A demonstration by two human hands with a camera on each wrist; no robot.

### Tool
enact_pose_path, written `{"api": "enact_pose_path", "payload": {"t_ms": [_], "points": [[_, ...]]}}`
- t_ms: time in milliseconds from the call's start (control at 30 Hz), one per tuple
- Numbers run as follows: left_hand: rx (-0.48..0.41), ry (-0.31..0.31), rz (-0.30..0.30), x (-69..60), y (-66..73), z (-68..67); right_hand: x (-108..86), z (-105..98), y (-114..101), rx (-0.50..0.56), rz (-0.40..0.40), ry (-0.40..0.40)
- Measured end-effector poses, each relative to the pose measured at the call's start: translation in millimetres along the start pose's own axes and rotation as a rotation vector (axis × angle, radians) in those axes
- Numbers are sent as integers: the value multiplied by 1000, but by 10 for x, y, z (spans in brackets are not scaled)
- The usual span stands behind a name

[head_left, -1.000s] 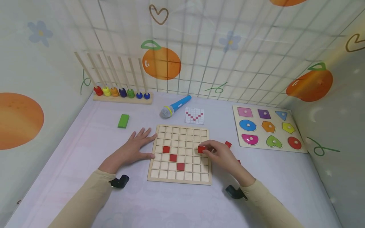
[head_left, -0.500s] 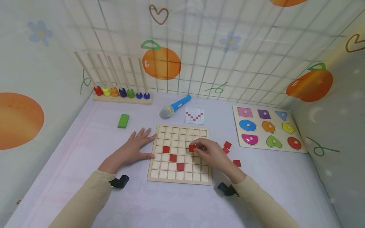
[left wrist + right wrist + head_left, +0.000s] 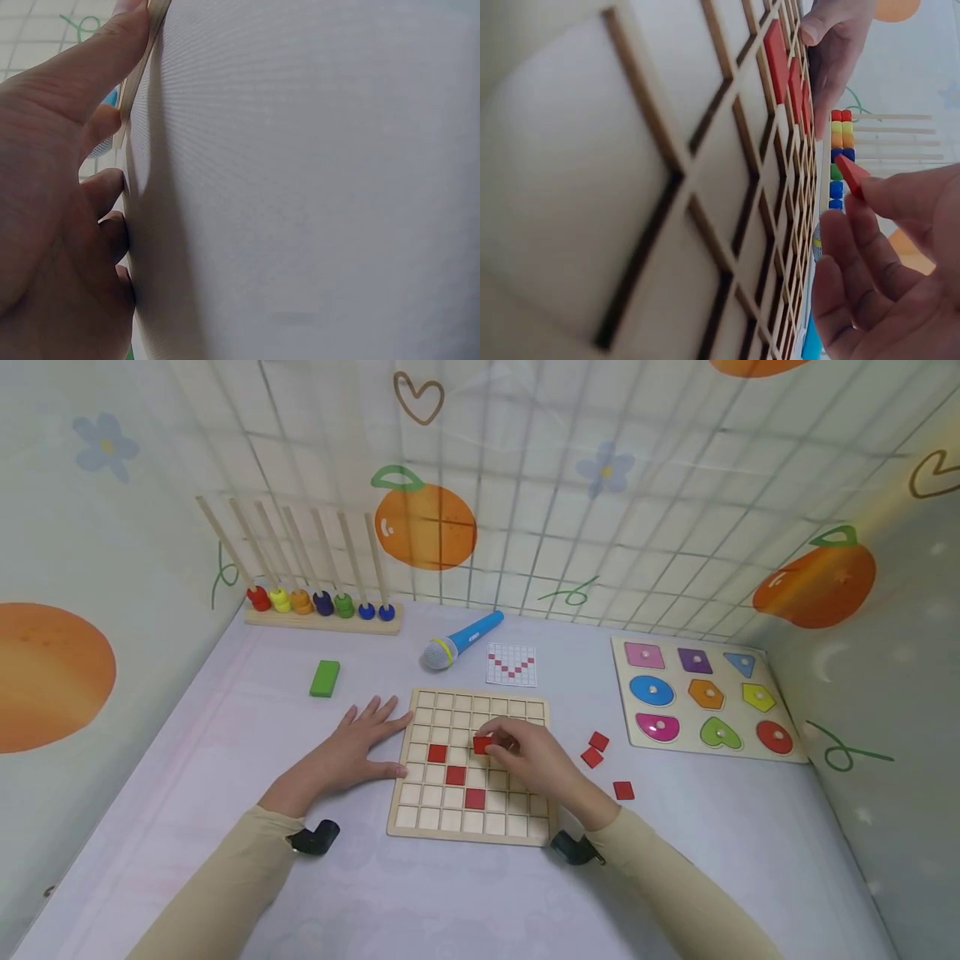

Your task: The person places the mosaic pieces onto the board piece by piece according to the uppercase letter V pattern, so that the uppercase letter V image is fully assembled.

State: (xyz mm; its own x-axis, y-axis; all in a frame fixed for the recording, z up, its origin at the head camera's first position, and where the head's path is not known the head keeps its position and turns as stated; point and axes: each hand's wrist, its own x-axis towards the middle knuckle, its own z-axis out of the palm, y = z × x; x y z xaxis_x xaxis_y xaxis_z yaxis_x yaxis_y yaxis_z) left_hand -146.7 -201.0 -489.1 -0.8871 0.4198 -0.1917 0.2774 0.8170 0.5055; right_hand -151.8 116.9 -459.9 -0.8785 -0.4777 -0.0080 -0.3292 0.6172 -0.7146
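Observation:
A wooden grid board (image 3: 472,841) lies flat in the middle of the table, with three red square tiles (image 3: 455,775) set in a diagonal line of its cells. My left hand (image 3: 358,747) rests at the board's left edge, fingers spread, thumb and a fingertip touching the rim. Between thumb and fingertips, my right hand (image 3: 536,758) pinches another red tile (image 3: 483,745) above the board's middle; the right wrist view shows this tile (image 3: 850,174) held clear of the cells. Several cells are hidden under the right hand.
Three loose red tiles (image 3: 592,757) lie right of the board. Behind it are a small pattern card (image 3: 512,665) and a toy microphone (image 3: 463,642). A green block (image 3: 325,679) and bead stand (image 3: 322,622) are left; a shape puzzle (image 3: 708,697) is right.
My right hand has moved left across the board with the pinched red tile, uncovering the loose tiles at the right. The left hand has stayed put.

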Motion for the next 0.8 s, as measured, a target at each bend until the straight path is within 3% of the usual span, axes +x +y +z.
{"api": "enact_pose_path", "payload": {"t_ms": [200,800], "points": [[-5,0,-2,0,13,-10,98,46,-60,-18,-37,-7],[-10,-4,-6,6,15,-9,478,273,-187,15,-40,-95]]}}
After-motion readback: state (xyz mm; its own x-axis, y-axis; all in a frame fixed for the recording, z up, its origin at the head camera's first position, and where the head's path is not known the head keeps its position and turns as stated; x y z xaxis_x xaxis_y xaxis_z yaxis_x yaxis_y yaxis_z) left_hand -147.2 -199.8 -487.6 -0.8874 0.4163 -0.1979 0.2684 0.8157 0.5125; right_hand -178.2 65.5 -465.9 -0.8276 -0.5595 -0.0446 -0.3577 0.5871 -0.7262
